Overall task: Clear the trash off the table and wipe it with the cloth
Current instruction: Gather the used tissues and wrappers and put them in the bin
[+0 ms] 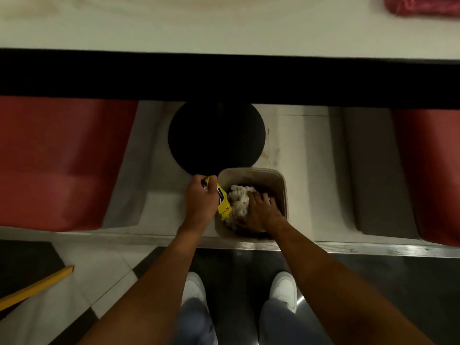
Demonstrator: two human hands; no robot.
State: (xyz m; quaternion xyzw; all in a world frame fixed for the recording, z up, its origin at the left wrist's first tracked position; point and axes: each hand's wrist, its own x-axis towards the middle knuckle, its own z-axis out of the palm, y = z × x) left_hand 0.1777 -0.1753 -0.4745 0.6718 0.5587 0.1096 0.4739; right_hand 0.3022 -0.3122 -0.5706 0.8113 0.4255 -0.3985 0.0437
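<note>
1. A yellow wrapper is gripped in the left hand, just left of centre in the frame; the fingers are curled round its upper end.
2. The wrapper's long axis is seen to run steeply from upper left, at the fingers, to lower right. Its free lower end points toward the bottom of the frame and lies over the left rim of a beige bin.
3. The bin is set on the floor just right of centre, below a round black table base.
4. Crumpled white paper is seen inside the bin, just beside the wrapper's lower end.
5. The right hand is laid on the paper inside the bin with its fingers spread and fairly straight; nothing is grasped by it.
6. The pale table is stretched across the top of the frame, edged by a dark band.
7. A dark red cloth is seen on the table in the upper right corner, blurred and cut off by the frame edge, so its long axis cannot be told.
8. Red seats are placed at the left and right edges.
9. White shoes are seen at the bottom centre and a yellow stick at the lower left.
</note>
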